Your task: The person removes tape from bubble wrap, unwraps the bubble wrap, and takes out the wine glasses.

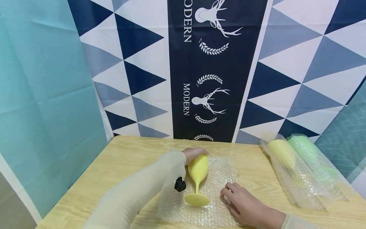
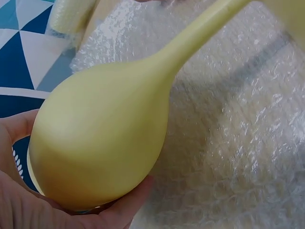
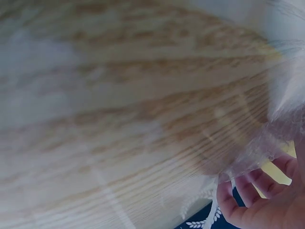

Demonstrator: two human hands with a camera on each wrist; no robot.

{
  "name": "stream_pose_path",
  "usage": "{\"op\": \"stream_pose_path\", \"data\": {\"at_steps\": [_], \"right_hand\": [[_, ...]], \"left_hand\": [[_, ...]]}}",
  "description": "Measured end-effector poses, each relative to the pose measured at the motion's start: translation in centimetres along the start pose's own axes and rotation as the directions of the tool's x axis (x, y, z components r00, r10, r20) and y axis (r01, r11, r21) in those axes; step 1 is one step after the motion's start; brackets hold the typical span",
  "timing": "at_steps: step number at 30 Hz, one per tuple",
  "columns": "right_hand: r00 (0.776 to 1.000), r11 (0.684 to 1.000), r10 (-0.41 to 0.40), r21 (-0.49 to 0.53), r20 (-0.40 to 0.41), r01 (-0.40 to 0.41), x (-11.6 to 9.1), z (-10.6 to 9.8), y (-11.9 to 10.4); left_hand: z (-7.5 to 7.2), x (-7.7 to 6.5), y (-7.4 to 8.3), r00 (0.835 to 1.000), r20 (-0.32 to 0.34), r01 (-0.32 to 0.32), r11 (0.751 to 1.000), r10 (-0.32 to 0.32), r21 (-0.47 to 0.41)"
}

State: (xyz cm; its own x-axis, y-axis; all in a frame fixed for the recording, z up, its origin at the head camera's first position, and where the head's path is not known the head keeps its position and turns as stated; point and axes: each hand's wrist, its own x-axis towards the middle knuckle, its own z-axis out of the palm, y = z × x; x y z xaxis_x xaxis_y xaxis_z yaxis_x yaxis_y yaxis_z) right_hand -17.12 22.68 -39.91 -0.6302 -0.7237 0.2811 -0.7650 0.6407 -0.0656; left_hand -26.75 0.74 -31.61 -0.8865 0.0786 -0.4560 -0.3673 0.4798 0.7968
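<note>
A matte yellow goblet [image 1: 198,170] lies on its side, its bowl toward the back and its round foot toward the front. My left hand [image 1: 195,154] grips the bowl near the rim; in the left wrist view, the fingers and thumb of that left hand [image 2: 28,200] curve round the goblet [image 2: 102,133]. Beneath it spreads a sheet of clear bubble wrap [image 1: 218,178]. My right hand [image 1: 243,203] is at the sheet's right edge with loosely bent fingers. Those fingers [image 3: 259,188] touch the bubble wrap [image 3: 252,160] in the right wrist view.
To the right on the wooden table [image 1: 137,159] lie a yellow goblet [image 1: 283,154] and a green goblet [image 1: 307,151], each in bubble wrap. A patterned cloth [image 1: 143,79] hangs behind the table's back edge, and a teal cloth [image 1: 51,95] hangs at left.
</note>
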Motion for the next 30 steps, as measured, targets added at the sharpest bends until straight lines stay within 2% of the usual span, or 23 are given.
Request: {"op": "stream_pose_path", "data": {"at_steps": [8,13,17,30], "right_hand": [[1.000,1.000,-0.016,0.004,0.000,0.016,-0.2,-0.1,0.0],[0.998,0.999,-0.047,-0.001,-0.037,0.047,-0.4,0.0,0.1],[0.998,0.999,-0.054,-0.005,-0.044,0.054,-0.4,0.1,0.2],[0.997,0.999,-0.051,-0.003,-0.054,0.051,-0.4,0.3,0.3]], "left_hand": [[0.2,-1.0,0.2,0.999,-0.023,-0.036,0.999,0.035,-0.033],[0.0,-1.4,0.5,0.996,-0.023,-0.085,0.996,0.085,-0.005],[-0.3,-1.8,0.7,0.995,-0.026,-0.098,0.995,0.099,0.016],[-1.2,-3.4,0.1,0.979,-0.150,-0.128,0.989,0.139,0.076]]}}
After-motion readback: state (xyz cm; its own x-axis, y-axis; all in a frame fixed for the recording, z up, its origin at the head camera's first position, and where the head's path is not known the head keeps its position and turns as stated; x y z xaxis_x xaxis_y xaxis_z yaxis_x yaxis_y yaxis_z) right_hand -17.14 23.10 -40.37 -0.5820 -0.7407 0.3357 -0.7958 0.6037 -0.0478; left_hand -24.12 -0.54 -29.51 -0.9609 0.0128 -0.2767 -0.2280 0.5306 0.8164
